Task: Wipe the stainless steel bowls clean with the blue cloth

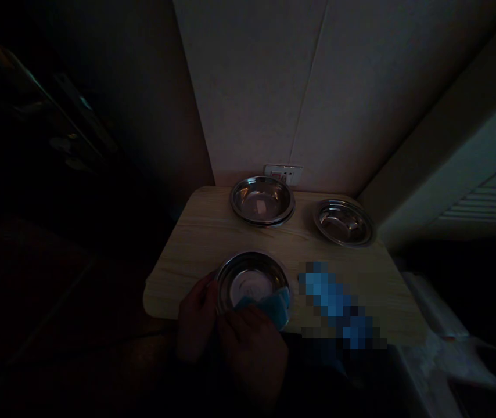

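Observation:
A steel bowl sits at the near edge of a small wooden table. My left hand grips the bowl's left rim, fingers curled round it. My right hand is closed on a blue cloth pressed against the bowl's near rim and inside. The room is very dim.
Two more steel bowls stand at the back of the table: one in the middle, one to the right. A blurred blue patch lies right of the near bowl. A wall socket sits behind the table. Walls close in at the back and right.

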{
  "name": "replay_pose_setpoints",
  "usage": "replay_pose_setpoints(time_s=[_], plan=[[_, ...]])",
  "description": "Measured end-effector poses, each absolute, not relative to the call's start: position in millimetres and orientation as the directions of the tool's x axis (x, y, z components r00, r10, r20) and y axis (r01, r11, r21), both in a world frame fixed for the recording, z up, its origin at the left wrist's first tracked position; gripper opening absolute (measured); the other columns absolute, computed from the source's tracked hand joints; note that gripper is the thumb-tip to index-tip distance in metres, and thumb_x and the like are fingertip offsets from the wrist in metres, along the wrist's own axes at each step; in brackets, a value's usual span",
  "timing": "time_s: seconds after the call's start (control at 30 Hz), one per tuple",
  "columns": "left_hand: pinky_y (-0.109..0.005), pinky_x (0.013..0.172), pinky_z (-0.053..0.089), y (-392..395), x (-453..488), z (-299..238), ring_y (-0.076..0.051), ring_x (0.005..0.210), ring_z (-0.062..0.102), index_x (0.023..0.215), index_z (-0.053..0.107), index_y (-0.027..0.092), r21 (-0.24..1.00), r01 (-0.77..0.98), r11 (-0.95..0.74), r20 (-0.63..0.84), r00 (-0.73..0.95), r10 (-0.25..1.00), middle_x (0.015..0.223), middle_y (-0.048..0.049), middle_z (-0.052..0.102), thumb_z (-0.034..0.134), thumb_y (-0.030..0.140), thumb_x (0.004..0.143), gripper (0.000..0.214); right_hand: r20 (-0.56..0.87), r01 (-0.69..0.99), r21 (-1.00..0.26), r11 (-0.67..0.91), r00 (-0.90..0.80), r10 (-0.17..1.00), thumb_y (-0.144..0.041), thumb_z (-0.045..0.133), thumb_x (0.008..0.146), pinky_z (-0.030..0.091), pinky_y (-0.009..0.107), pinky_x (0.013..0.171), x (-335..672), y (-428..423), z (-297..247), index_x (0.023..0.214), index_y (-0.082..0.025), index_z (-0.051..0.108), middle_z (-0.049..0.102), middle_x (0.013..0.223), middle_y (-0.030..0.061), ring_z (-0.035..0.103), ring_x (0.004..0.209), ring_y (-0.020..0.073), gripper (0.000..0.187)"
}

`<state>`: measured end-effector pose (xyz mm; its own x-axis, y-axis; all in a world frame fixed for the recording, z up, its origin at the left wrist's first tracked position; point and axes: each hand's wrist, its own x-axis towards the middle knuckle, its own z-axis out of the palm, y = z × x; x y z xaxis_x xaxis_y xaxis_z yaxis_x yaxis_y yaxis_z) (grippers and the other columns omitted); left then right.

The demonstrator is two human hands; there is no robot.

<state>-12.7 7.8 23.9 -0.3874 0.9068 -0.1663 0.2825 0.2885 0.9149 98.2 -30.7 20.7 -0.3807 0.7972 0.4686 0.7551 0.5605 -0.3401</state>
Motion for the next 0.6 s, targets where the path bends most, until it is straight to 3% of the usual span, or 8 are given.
replay_pose_setpoints(time_s=[0.1,0.27,0.4,0.6], plan=[[-0.034,0.087,0.047,5.9,-14.5,22.7,-0.023,0.098,0.063,0.103,0.066,0.013,0.919,0.285,0.274,-0.162,-0.36,0.919,0.106,-0.0107,0.069,0.051,0.043,0.075,0.043,0.488,0.765,-0.332,0.552,-0.361,0.794,-0.011,0.052,0.084,0.046,0.031,0.061,97.7,-30.0,19.7,0.082,-0.017,0.064,0.066,0.07,0.0038,0.059,0.063,0.0176,0.014],[-0.032,0.083,0.049,5.5,-15.2,19.8,-0.022,0.096,0.063,0.106,0.065,0.016,0.942,0.222,0.253,-0.173,-0.325,0.93,0.106,-0.0081,0.069,0.051,0.045,0.078,0.043,0.42,0.657,-0.306,0.689,-0.556,0.717,-0.015,0.05,0.087,0.047,0.029,0.066,139.0,-28.7,32.1,0.092,-0.018,0.064,0.067,0.073,0.0029,0.061,0.069,0.0161,0.015],[-0.032,0.079,0.05,10.2,-12.8,20.7,-0.023,0.092,0.064,0.104,0.065,0.016,0.941,0.194,0.276,-0.203,-0.328,0.923,0.101,-0.0085,0.07,0.052,0.047,0.077,0.044,0.472,0.566,-0.267,0.78,-0.629,0.618,-0.016,0.046,0.091,0.047,0.032,0.073,165.3,-27.2,38.2,0.096,-0.017,0.063,0.069,0.079,0.0034,0.061,0.076,0.0162,0.018],[-0.034,0.082,0.048,0.7,-6.1,20.6,-0.023,0.091,0.064,0.099,0.065,0.015,0.928,0.225,0.296,-0.202,-0.362,0.91,0.099,-0.0094,0.07,0.046,0.05,0.08,0.043,0.544,0.592,-0.255,0.764,-0.565,0.62,-0.014,0.04,0.093,0.047,0.031,0.07,158.0,-29.7,32.0,0.091,-0.014,0.063,0.068,0.074,0.0047,0.06,0.072,0.016,0.023]])
